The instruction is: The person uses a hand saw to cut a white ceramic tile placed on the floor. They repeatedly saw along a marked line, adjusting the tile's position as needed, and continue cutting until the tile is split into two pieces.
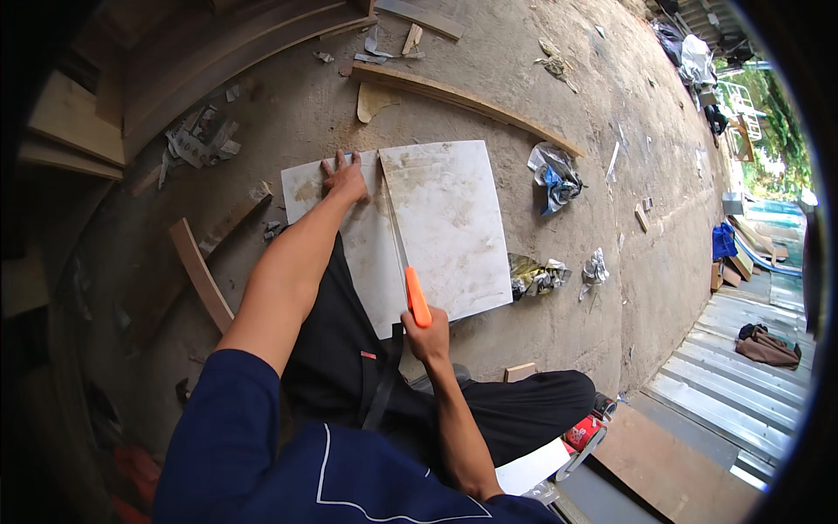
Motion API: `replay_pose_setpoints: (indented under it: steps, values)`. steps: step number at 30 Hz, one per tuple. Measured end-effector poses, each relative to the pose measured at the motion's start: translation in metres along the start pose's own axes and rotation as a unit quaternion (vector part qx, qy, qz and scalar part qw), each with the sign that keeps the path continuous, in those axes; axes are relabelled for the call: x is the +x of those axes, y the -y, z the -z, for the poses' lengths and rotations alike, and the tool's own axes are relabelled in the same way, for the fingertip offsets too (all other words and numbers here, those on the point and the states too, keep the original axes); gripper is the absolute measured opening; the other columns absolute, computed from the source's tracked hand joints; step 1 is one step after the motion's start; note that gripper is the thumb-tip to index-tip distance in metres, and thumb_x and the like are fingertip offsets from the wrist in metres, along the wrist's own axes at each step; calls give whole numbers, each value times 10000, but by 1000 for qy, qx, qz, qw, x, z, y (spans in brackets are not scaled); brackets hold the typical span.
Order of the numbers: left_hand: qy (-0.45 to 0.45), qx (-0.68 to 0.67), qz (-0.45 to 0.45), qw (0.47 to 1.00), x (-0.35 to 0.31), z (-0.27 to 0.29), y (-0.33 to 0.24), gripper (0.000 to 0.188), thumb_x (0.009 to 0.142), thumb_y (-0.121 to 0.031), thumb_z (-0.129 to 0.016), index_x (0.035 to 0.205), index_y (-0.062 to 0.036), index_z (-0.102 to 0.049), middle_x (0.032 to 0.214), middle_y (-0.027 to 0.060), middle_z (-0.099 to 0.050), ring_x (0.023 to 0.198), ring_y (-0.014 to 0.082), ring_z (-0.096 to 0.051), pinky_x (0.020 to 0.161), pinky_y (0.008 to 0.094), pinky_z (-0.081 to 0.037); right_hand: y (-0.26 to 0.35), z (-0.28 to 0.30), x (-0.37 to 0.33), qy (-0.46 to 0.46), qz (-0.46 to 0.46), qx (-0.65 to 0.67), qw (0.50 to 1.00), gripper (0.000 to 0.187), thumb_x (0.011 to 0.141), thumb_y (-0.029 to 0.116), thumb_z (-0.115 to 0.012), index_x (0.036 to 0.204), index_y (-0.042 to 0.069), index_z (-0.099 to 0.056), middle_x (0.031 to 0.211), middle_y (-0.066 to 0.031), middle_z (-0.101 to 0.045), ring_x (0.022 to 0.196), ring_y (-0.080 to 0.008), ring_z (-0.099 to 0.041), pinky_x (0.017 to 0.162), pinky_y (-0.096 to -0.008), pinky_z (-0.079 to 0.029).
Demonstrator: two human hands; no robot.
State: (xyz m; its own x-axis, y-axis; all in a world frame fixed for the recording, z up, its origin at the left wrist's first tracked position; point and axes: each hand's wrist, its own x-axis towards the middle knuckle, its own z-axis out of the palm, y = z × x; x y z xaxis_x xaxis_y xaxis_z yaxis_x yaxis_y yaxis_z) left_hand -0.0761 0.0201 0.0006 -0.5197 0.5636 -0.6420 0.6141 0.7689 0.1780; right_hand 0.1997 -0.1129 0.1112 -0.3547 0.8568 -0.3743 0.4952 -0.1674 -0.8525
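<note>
A white, brown-smudged board (454,218) lies in front of me, its near edge over my legs. My right hand (429,336) is closed around the orange handle of a handsaw (417,295) at the board's near part. From there its thin blade runs away from me across the board to the far edge, along a line left of the middle. My left hand (346,178) rests with fingers spread near the board's far edge, left of the blade's tip. Whether the blade has cut through along its whole length cannot be made out.
Beyond the board, a long wooden strip (471,106) lies on the dusty concrete floor (646,288). Crumpled foil-like wrappers (555,179) lie to its right. Wooden panels (78,122) stand at the left. A red power tool (583,432) sits by my right knee, near corrugated metal sheets (733,349).
</note>
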Motion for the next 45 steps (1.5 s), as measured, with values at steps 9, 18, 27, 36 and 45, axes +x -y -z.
replay_pose_setpoints:
  steps: [9, 18, 27, 36, 45]
  values:
    - [-125, -24, -47, 991, -17, -37, 7, 754, 839, -395, -541, 1491, -301, -174, 1573, 103, 6, 1431, 375, -42, 1125, 549, -149, 2, -22, 62, 36, 8, -4, 999, 294, 756, 178, -619, 605, -51, -515, 499, -163, -485, 447, -191, -446, 493, -363, -393]
    - [-357, 3, -40, 933, -12, -87, 16, 501, 954, -442, -343, 1445, -346, -316, 1564, 33, -134, 1435, 276, -86, 1133, 511, -17, -8, -1, 57, 48, -4, -2, 999, 247, 759, 147, -605, 624, -37, -510, 508, -134, -471, 454, -183, -434, 489, -344, -386]
    - [-348, 13, -40, 936, -14, -86, 12, 476, 951, -433, -360, 1419, -346, -373, 1551, 37, -191, 1428, 281, -137, 1129, 529, -31, 9, -8, 75, 73, -3, -44, 996, 238, 746, 127, -627, 607, -37, -524, 507, -159, -502, 428, -203, -491, 469, -336, -393]
    - [-335, 16, -37, 941, -12, -78, 14, 482, 959, -449, -335, 1430, -346, -350, 1555, 37, -170, 1432, 280, -115, 1127, 531, -20, 50, 9, 46, 71, -63, -5, 996, 255, 757, 138, -607, 612, -42, -502, 505, -148, -478, 437, -200, -460, 477, -349, -388]
    - [-333, 0, -51, 942, -14, -86, 10, 488, 955, -446, -346, 1434, -352, -335, 1558, 40, -157, 1433, 272, -108, 1124, 536, -20, 48, -23, 111, 42, -72, -16, 996, 285, 767, 139, -584, 579, -30, -452, 469, -83, -396, 454, -110, -365, 449, -330, -330]
